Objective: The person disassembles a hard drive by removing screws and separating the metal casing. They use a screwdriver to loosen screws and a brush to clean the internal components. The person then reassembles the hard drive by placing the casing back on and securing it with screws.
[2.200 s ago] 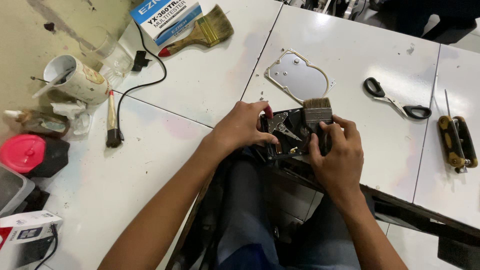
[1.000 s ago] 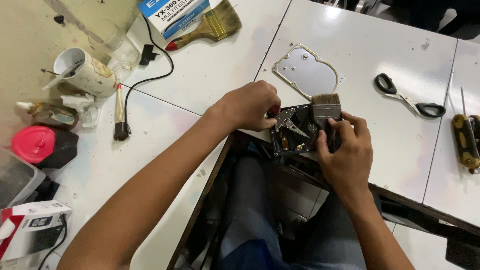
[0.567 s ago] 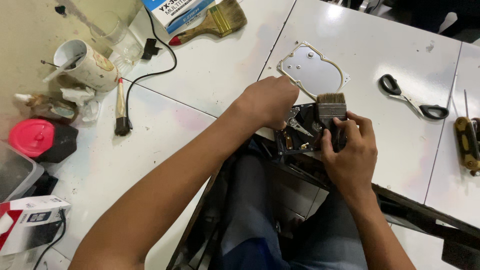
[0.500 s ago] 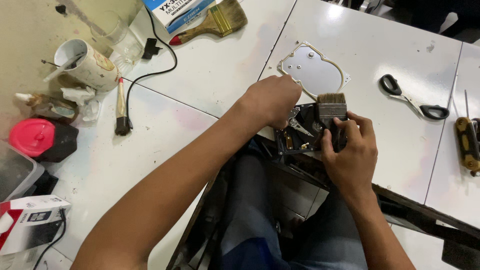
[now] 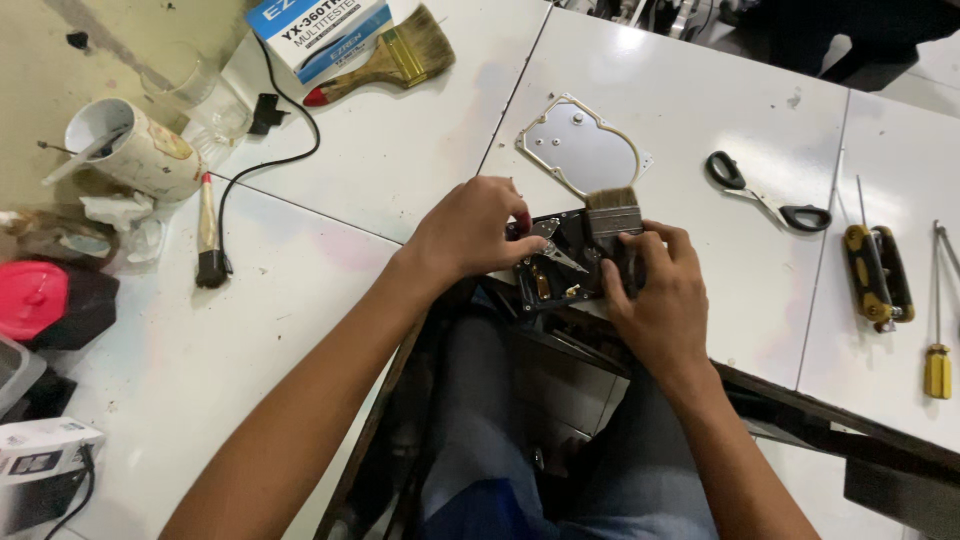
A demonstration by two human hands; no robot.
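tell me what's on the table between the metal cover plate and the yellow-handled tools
Between the metal cover plate and the yellow-handled tools, the head view shows black-handled scissors.

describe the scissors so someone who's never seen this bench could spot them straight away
Start at the white table and find the open black drive case held at its near edge by the left hand and right hand. Just beyond and to the right of the right hand lie the black-handled metal scissors, flat on the white surface. Unlike the yellow-handled tools further right, they have two black finger loops.
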